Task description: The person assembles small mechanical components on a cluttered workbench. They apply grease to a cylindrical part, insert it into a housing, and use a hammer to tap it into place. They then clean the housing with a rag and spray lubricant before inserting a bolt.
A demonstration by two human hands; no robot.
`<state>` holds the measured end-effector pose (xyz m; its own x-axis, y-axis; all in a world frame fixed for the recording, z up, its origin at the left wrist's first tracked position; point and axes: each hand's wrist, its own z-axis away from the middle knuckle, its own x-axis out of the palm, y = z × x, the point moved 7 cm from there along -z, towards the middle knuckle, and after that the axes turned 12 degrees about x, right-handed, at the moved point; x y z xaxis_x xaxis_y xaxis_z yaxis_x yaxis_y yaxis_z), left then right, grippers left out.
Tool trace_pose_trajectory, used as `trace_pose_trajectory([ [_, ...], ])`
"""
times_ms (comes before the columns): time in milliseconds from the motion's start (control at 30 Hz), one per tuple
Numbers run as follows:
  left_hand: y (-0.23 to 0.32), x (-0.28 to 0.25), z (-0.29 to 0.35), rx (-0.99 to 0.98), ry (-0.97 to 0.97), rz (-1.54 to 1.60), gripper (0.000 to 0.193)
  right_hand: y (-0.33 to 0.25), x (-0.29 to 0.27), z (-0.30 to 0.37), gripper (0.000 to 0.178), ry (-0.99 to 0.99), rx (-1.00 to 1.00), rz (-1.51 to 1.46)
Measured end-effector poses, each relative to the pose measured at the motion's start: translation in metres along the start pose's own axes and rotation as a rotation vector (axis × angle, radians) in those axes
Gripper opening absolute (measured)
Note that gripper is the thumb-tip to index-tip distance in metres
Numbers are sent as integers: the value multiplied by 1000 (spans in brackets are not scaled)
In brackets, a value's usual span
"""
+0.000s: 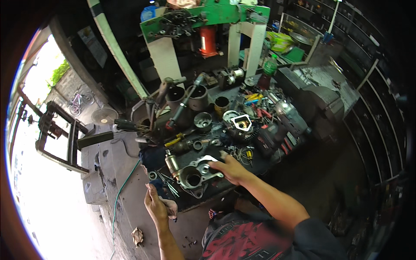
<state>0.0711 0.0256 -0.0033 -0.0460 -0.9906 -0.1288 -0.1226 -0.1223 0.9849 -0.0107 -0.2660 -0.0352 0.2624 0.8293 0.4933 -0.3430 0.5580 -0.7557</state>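
Observation:
A grey cast-metal housing (191,176) with a wide round bore lies at the near edge of the cluttered workbench. My right hand (232,170) reaches over its right side, the thumb on the casting and the other fingers partly hidden. Just off the bench's near left corner, my left hand (155,204) is closed on a pale, stained rag (170,208). A shiny metal cylinder (172,163) stands against the housing's left side. Several bolts (170,185) and a small metal ring (152,175) lie between the housing and my left hand.
Behind are a long-handled tool (184,104), metal cylinders (199,98), a gear-rimmed part (243,125) and a power tool (288,113). A green-capped bottle (269,67) stands at the far right. A green press frame (216,16) rises beyond; a green hose (120,195) runs along the floor.

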Motion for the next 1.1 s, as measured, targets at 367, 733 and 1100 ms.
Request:
trace_pose_trajectory([
  [367,31,95,24,316,-310,-567,111,-18,-33,-23,40,210,85,608],
  [733,19,100,28,520,-307,-648,95,100,-29,24,34,22,145,-481],
  [1100,-7,91,20,-519,-572,585,58,-56,17,186,32,545,-965,691],
])
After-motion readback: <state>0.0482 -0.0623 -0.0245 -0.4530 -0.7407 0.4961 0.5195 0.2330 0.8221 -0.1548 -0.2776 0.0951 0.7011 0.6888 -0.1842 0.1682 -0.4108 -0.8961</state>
